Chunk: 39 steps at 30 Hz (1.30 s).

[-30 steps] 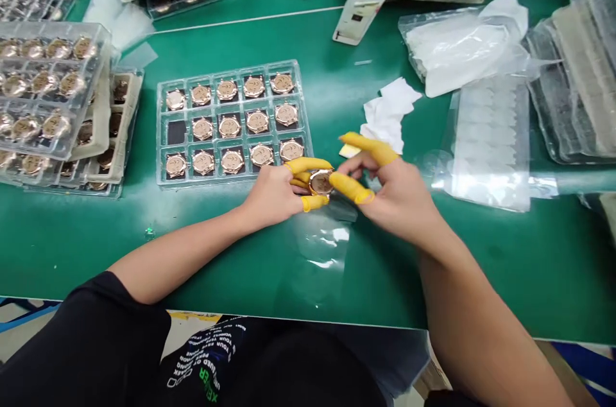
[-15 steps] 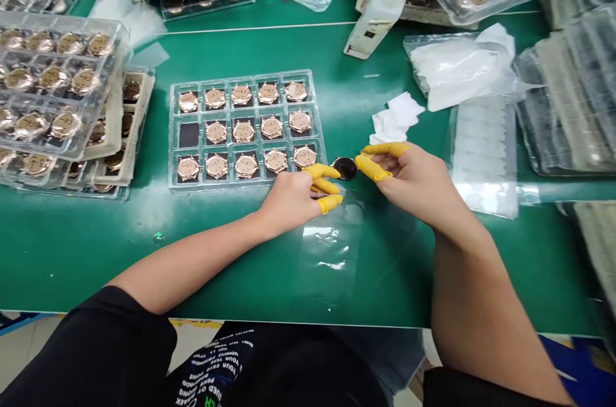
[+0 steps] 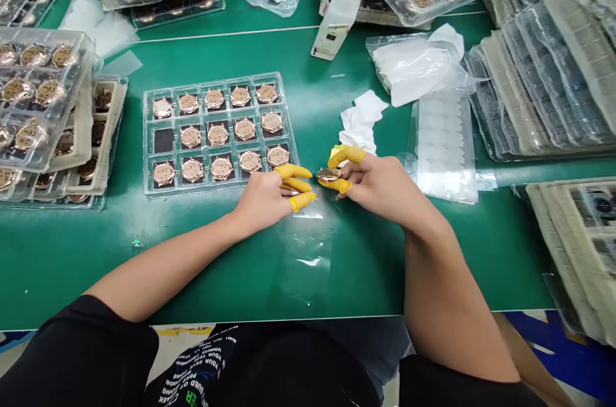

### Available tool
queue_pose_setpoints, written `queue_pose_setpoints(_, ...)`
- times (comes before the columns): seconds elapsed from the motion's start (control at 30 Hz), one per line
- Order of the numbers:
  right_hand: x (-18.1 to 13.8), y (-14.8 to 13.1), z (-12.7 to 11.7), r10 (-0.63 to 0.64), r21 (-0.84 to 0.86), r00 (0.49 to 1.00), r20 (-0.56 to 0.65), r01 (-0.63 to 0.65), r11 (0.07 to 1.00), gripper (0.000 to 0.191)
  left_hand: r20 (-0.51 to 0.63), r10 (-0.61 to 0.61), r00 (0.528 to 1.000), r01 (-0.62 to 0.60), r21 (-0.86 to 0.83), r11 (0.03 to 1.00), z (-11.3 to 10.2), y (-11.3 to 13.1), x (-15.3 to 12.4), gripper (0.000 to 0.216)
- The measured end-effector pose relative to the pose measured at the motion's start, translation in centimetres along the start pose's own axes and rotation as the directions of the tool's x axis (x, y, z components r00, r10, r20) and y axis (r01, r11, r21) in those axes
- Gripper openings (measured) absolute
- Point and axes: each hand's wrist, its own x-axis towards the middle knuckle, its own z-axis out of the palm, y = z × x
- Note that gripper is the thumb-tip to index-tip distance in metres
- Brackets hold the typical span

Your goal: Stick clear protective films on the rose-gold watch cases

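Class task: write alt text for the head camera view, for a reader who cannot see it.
Seen from the wearer's head, a right hand pinches a round rose-gold watch case in yellow-cotted fingers, close to the left hand, above a green mat. Beside them sits a clear tray of similar cases, with one cell empty.

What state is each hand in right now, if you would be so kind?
Left hand: open, holding nothing visible.
Right hand: closed, pinching a rose-gold watch case.

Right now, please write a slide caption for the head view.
Right hand in yellow finger cots pinches a rose-gold watch case.
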Motion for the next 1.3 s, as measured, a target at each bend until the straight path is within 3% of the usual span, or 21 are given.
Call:
queue_pose_setpoints(0.1,-0.5,0.4,-0.7,-0.011,0.301,0.991,0.130,-0.028,0.953,0.042,0.001,0.001,1.000,-0.001,-0.024,1.000,0.0,-0.1,0.0,0.037)
queue_pose_setpoints(0.2,-0.4,0.5,-0.6,-0.014,0.379,0.984,0.177,-0.055,0.924,0.053,0.002,0.028,1.000,-0.028,-0.045,0.999,0.0,-0.1,0.0,0.037)
queue_pose_setpoints(0.33,0.2,0.7,0.2,-0.035,0.362,0.994,0.108,-0.006,0.932,0.035,0.010,0.032,0.999,-0.031,-0.043,0.999,0.0,-0.1,0.0,0.036)
queue_pose_setpoints(0.4,0.5,0.6,0.7,-0.008,0.401,0.993,0.116,-0.040,0.915,0.026,0.014,0.023,1.000,-0.022,-0.045,0.999,0.0,-0.1,0.0,0.037)
queue_pose_setpoints(0.53,1.0,0.2,1.5,0.142,0.479,0.988,0.064,-0.156,0.864,0.031,0.024,0.016,1.000,-0.015,-0.053,0.998,0.0,-0.3,0.0,0.039)
queue_pose_setpoints(0.63,1.3,-0.3,1.9,0.175,0.390,0.984,-0.025,-0.152,0.908,0.040,0.033,0.004,0.999,-0.002,-0.053,0.999,0.1,-0.4,0.0,0.037)
queue_pose_setpoints(0.8,1.6,-0.6,2.3,-0.058,-0.047,0.978,-0.202,0.050,0.998,0.043,0.044,-0.002,0.999,0.004,-0.038,0.999,0.0,0.0,0.0,0.035)
queue_pose_setpoints(0.87,1.8,-0.7,2.3,-0.161,-0.175,0.969,-0.189,0.128,0.976,0.044,0.055,-0.005,0.998,0.006,-0.027,1.000,-0.1,0.2,0.0,0.033)
queue_pose_setpoints(0.93,2.0,-0.7,2.3,-0.202,-0.190,0.966,-0.162,0.170,0.967,0.043,0.059,-0.005,0.998,0.007,-0.027,1.000,-0.1,0.2,0.0,0.028)
queue_pose_setpoints(1.03,2.0,-0.5,2.2,-0.115,-0.056,0.983,-0.140,0.108,0.993,0.037,0.059,-0.006,0.998,0.008,-0.033,0.999,0.1,-0.1,0.0,0.026)
queue_pose_setpoints(1.17,2.0,-0.2,1.7,0.040,0.254,0.994,-0.099,-0.013,0.967,0.037,0.081,-0.026,0.996,0.030,-0.048,0.998,0.4,-0.4,0.1,0.030)
queue_pose_setpoints(1.3,3.3,-3.7,0.8,0.034,0.506,0.983,-0.181,0.063,0.860,0.039,0.104,-0.028,0.994,0.031,-0.028,0.999,0.5,-0.4,0.1,0.031)
